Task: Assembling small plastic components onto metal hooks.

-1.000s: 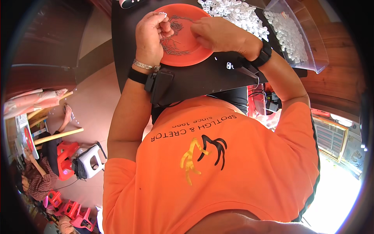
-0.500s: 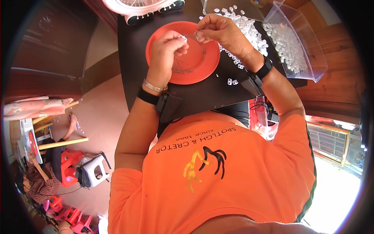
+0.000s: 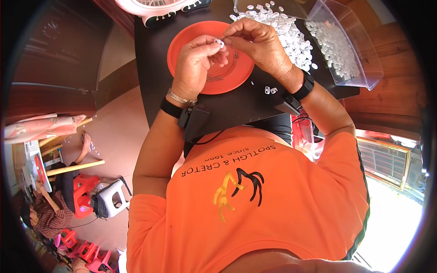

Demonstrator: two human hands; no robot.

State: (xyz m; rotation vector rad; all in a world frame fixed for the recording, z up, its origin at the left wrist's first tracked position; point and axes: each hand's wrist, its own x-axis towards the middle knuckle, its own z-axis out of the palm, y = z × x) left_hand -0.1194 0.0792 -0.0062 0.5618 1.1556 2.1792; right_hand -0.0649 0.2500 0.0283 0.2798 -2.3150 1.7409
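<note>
Over an orange plate [image 3: 182, 43] on a dark table [image 3: 154, 59], my left hand [image 3: 195, 63] and my right hand [image 3: 257, 43] meet, fingertips pinched together on a small white plastic piece [image 3: 220, 43]. A heap of similar small white pieces [image 3: 282, 32] lies on the table just right of the plate. Two loose white pieces [image 3: 270, 90] rest on the table below my right wrist. Both wrists wear black bands; the left one also has a silver bracelet.
A clear plastic bin [image 3: 346, 50] with several white pieces stands at the right. A white and pink fan base [image 3: 159, 9] sits at the table's far edge. Lower left, another person sits on the floor near a white stool [image 3: 111, 200] and red stools [image 3: 82, 191].
The view has shifted so the plate and hands sit lower in the picture. My hands stay together over the plate, still working the small white piece.
</note>
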